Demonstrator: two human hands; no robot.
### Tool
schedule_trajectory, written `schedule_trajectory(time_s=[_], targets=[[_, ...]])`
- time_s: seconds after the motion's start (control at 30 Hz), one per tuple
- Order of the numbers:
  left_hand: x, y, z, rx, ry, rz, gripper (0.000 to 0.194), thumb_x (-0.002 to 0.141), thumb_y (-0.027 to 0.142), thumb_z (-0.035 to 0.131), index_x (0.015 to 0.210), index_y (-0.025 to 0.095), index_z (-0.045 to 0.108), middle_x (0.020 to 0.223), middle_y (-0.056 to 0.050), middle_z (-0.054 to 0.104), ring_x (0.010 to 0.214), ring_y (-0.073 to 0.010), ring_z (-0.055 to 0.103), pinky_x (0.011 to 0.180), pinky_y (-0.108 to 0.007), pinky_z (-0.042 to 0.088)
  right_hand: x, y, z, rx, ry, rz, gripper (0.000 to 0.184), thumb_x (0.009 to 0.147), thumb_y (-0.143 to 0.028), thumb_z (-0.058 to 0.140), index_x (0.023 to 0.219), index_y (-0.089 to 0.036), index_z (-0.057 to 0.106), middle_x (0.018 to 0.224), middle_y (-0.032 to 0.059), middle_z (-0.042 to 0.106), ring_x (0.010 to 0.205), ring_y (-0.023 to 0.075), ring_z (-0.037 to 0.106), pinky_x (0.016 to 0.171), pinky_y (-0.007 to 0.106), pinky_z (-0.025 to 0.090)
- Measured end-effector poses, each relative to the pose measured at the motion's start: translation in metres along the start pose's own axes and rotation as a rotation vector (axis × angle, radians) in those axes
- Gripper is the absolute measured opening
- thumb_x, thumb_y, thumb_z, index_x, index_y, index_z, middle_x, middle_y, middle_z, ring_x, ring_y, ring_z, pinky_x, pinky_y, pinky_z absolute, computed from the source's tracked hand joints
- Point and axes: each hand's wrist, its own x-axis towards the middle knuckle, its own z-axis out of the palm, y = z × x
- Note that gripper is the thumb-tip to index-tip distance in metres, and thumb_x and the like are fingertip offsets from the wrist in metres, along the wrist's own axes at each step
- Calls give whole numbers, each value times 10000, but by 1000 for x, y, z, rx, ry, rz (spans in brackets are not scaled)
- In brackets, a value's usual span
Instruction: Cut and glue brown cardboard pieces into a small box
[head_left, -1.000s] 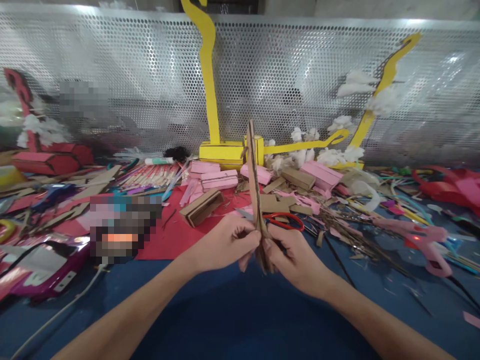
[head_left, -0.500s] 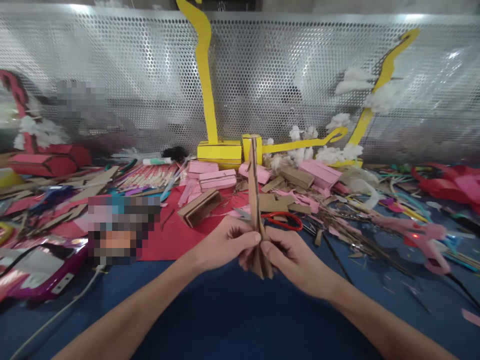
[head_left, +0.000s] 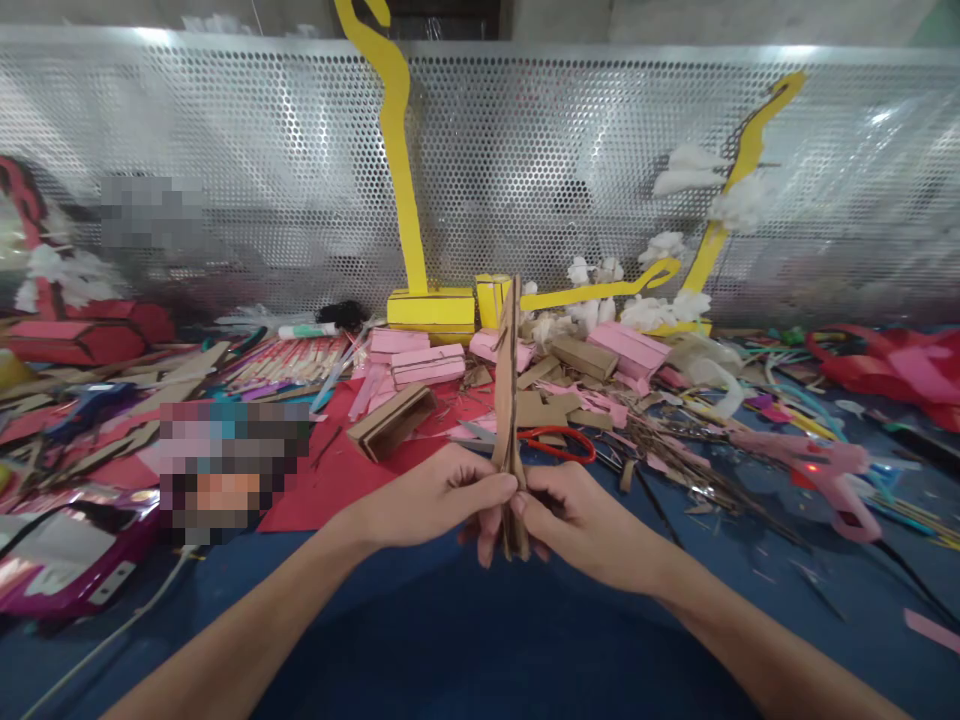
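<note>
Left hand (head_left: 442, 500) and right hand (head_left: 577, 515) pinch an upright cardboard strip (head_left: 508, 400) between them above red-handled scissors (head_left: 559, 443).

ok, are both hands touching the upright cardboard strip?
Touching. The head view shows the left hand and right hand pinching the cardboard strip from either side near its lower end, fingertips pressed against it.

red scissors (head_left: 559, 444), pink boxes (head_left: 417, 356), yellow cutouts (head_left: 396, 150)

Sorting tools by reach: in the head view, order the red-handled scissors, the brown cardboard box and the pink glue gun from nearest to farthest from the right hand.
From the right hand:
1. Red-handled scissors, just beyond the knuckles.
2. Brown cardboard box, to the left, on red paper.
3. Pink glue gun, far right.
</note>
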Motion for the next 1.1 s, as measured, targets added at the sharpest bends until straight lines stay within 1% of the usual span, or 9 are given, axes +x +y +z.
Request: schedule_trajectory(time_s=[0.1,0.3,0.37,0.47,0.57,0.7,0.87,0.97,1.1], targets=[[-3,-2,6,-33,53,8,490,975,496,521,639,142,561,541,-35,635,511,-102,605,515,-181,419,-1,-3,3,96,-19,-55,360,1039,-339,480,835,-144,704,778,37,702,642,100,578,590,199,457],[-1,-8,20,-242,120,94,518,953,507,553,580,153,495,491,4,544,438,-89,553,454,-180,403,-3,-1,6,345,27,-30,478,994,-529,523,836,-122,716,639,18,629,486,71,442,418,172,301],[0,-8,22,-291,120,112,508,955,488,562,580,156,479,473,19,514,426,-91,561,436,-170,386,-3,2,8,424,36,-18,477,979,-537,546,856,-111,721,638,27,634,467,75,470,416,177,318],[0,-7,24,-377,82,121,496,961,458,564,576,158,472,452,26,499,420,-112,599,426,-170,401,-3,6,11,575,-16,-15,468,981,-529,540,933,-100,722,713,76,688,533,132,612,471,213,425],[0,-8,26,-457,67,145,509,949,450,583,545,155,485,414,22,504,357,-102,554,401,-179,432,-3,10,16,647,5,20,470,953,-558,560,930,-113,708,720,87,693,570,173,656,531,269,500],[0,-7,31,-539,123,128,549,889,474,646,465,158,496,329,17,482,247,-88,433,295,-184,385,-6,10,23,659,134,121,448,861,-603,639,730,-175,643,534,12,572,447,150,552,450,261,450],[-5,2,42,-554,200,90,625,822,546,688,390,165,445,269,12,438,183,-57,335,242,-151,237,-9,4,29,746,139,165,442,770,-589,707,639,-187,580,458,-39,454,378,105,424,393,229,382],[-5,6,46,-580,237,99,663,777,569,712,348,170,402,242,13,394,172,-37,279,243,-150,159,-10,1,31,806,170,184,440,756,-585,710,658,-175,583,473,-45,448,364,83,381,372,214,379],[-5,7,47,-645,213,123,669,769,532,706,310,174,375,222,8,358,176,-40,272,257,-157,169,-10,-1,35,916,141,164,437,756,-568,705,681,-153,591,508,-23,499,347,77,397,348,209,389]])
